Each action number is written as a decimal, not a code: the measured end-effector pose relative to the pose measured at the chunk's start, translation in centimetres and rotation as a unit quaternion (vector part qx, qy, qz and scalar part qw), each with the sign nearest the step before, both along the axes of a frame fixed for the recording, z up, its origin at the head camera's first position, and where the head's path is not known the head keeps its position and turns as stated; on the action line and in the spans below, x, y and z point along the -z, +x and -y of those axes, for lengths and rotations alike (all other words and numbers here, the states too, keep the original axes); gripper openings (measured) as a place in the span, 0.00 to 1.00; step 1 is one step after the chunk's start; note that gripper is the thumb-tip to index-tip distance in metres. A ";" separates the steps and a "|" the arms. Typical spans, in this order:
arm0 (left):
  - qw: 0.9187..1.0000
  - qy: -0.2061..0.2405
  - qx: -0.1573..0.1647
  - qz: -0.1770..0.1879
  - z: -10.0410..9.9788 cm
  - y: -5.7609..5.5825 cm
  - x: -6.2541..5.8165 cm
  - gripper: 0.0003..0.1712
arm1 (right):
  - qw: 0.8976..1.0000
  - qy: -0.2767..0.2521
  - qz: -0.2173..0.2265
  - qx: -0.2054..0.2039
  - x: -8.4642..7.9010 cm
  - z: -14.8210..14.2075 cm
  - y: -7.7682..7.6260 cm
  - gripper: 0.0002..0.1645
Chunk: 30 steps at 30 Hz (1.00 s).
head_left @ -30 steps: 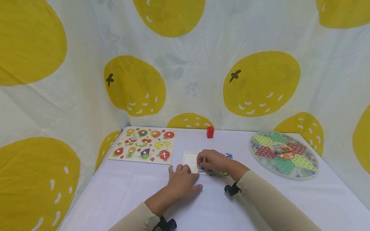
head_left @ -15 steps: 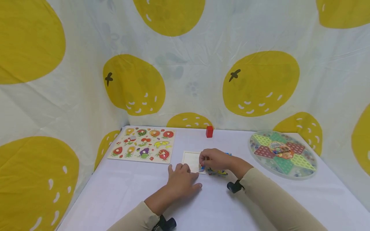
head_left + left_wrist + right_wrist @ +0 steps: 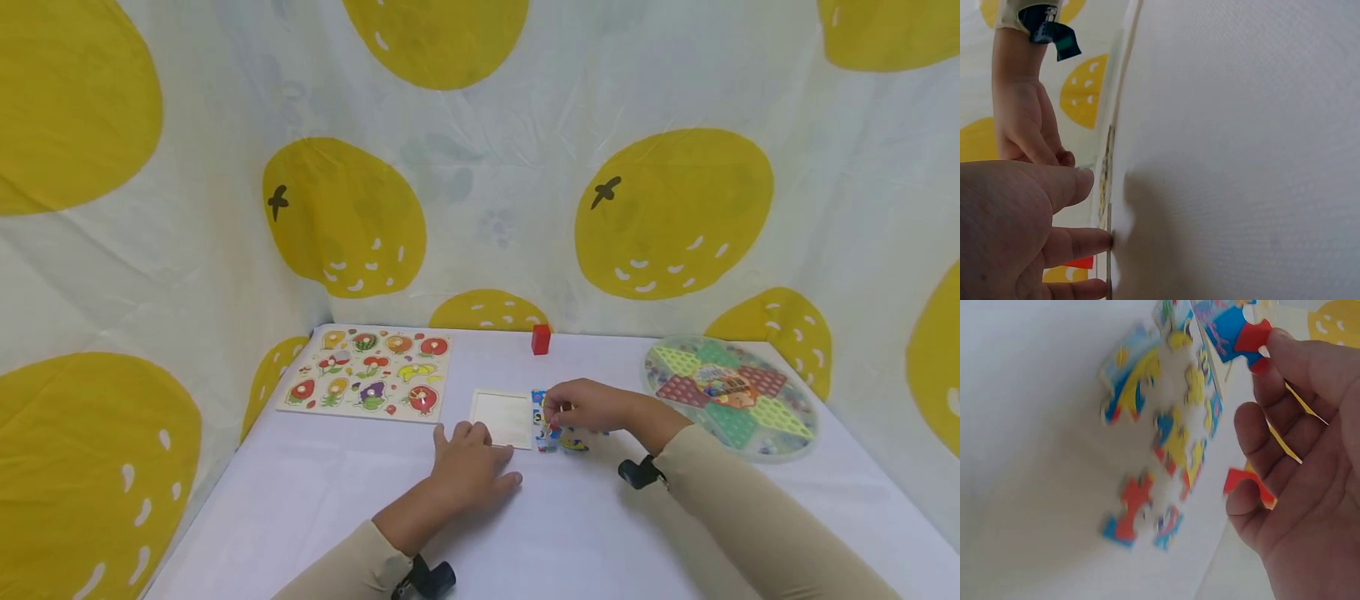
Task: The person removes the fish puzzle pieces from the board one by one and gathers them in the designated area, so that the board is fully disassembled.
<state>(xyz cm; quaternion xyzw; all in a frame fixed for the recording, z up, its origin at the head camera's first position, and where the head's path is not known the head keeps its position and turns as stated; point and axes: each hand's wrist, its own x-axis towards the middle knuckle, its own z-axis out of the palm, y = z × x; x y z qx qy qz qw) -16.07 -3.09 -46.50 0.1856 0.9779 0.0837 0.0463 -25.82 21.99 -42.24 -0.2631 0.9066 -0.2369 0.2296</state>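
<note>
A shallow, pale wooden puzzle tray (image 3: 501, 419) lies in the middle of the table, its inside bare. My left hand (image 3: 471, 475) rests at the tray's near edge with fingers spread; in the left wrist view, fingertips (image 3: 1102, 240) touch that thin edge. Just right of the tray, my right hand (image 3: 596, 407) pinches a jigsaw puzzle piece (image 3: 1235, 331), blue and red, between thumb and index finger. Beneath that hand lie several loose puzzle pieces (image 3: 1179, 434) in yellow, red and blue, partly hidden from the head view.
A fruit peg board (image 3: 367, 375) lies at the back left. The round Chinese checkers board (image 3: 727, 396) is at the right. A red block (image 3: 541, 340) stands near the back edge, before a curtain (image 3: 495, 183) with yellow fruit prints.
My right hand has moved right, carrying the puzzle piece from the tray's near right corner to above the loose pieces. The left hand has stayed at the tray's edge.
</note>
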 end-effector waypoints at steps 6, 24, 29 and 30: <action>1.000 0.003 -0.004 0.004 -0.1 0.1 -0.2 0.32 | 1.000 0.005 0.028 0.000 -0.9 -1.8 0.1 0.05; 1.000 0.015 -0.002 0.006 0.0 0.2 -0.5 0.32 | 0.997 0.068 0.024 -0.016 -2.1 -5.4 1.8 0.02; 1.000 0.012 0.001 0.006 0.0 0.1 -0.2 0.32 | 0.996 0.080 0.024 -0.005 -1.2 -5.7 1.7 0.06; 1.000 0.013 0.001 0.006 0.0 0.1 -0.2 0.32 | 0.996 0.083 0.019 -0.006 -1.0 -5.7 1.6 0.06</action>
